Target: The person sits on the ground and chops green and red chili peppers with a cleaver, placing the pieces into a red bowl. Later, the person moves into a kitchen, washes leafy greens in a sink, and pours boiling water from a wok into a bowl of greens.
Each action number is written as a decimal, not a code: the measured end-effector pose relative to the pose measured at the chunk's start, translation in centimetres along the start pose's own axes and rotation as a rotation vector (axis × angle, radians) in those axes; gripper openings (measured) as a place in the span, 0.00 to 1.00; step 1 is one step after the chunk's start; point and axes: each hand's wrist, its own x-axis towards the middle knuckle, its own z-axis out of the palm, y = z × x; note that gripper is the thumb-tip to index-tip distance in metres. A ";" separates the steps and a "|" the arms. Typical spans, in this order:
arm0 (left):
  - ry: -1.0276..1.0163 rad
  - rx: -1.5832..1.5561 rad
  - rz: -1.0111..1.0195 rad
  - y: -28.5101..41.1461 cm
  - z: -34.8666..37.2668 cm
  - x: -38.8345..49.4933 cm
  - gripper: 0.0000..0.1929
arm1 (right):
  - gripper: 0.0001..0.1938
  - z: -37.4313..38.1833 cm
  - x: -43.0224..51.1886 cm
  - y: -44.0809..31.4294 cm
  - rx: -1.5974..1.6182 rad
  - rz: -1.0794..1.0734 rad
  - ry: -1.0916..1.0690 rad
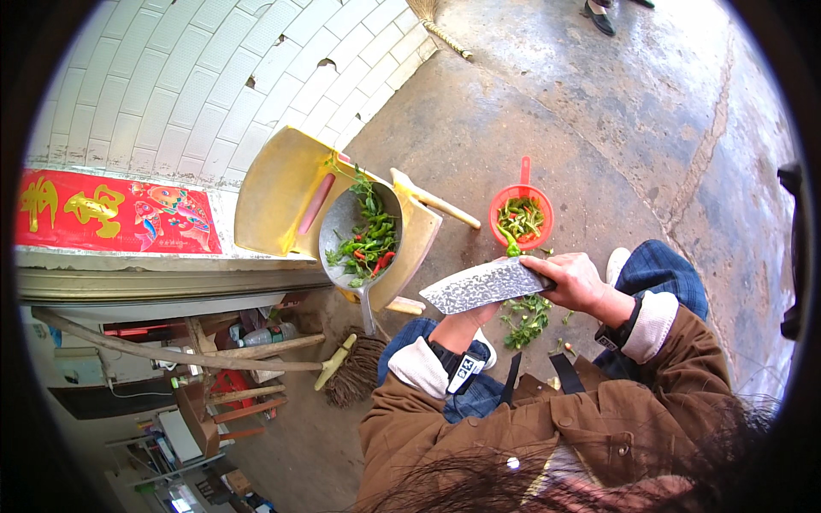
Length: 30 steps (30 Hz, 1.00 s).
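My right hand (573, 279) grips the dark handle of a broad kitchen cleaver (484, 286), its mottled blade pointing left across my lap. Behind the blade is my left hand (478, 315), with its fingers mostly hidden. A green chili pepper (512, 245) pokes up past the blade's upper edge, apparently held by that hand. Just beyond, a red plastic strainer (526, 168) on the floor contains cut green and red peppers (521, 218). Picked leaves and stems (527, 320) lie on the floor between my feet.
On a yellow chair (272, 192) to the left rests a metal pan (333, 221) of peppers and leafy stems (369, 240). A mop (356, 372) and a wooden rack (256, 353) stand lower left. Against the tiled wall (218, 70) leans a broom (446, 35). Someone's shoe (600, 19) shows far off.
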 end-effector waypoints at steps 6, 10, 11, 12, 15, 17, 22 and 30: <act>0.069 0.002 0.021 -0.2 -0.3 0.0 0.20 | 0.30 0.1 -0.1 0.3 0.019 0.000 -0.001; -0.058 -0.164 -0.047 -0.2 -0.8 -0.1 0.19 | 0.30 0.4 -0.4 0.7 -0.006 -0.008 0.008; -0.146 -0.232 -0.058 -0.1 -0.9 -0.1 0.19 | 0.30 0.4 -0.4 0.8 -0.010 -0.008 0.011; -0.111 -0.219 -0.075 0.0 -0.8 -0.2 0.19 | 0.30 0.5 -0.5 0.9 -0.014 -0.002 0.002; 0.042 -0.118 -0.090 0.0 -0.3 -0.5 0.19 | 0.30 0.7 -0.9 1.3 -0.016 0.016 -0.003; -0.049 -0.025 -0.070 0.4 0.3 -0.5 0.20 | 0.30 0.9 -1.0 1.7 -0.017 0.040 0.008; -0.065 0.024 -0.091 1.2 2.7 -0.7 0.17 | 0.28 1.3 -1.6 2.7 0.000 0.050 0.035; 0.061 0.314 -0.264 2.2 3.7 -0.2 0.09 | 0.29 0.9 -2.8 4.0 0.085 0.231 0.041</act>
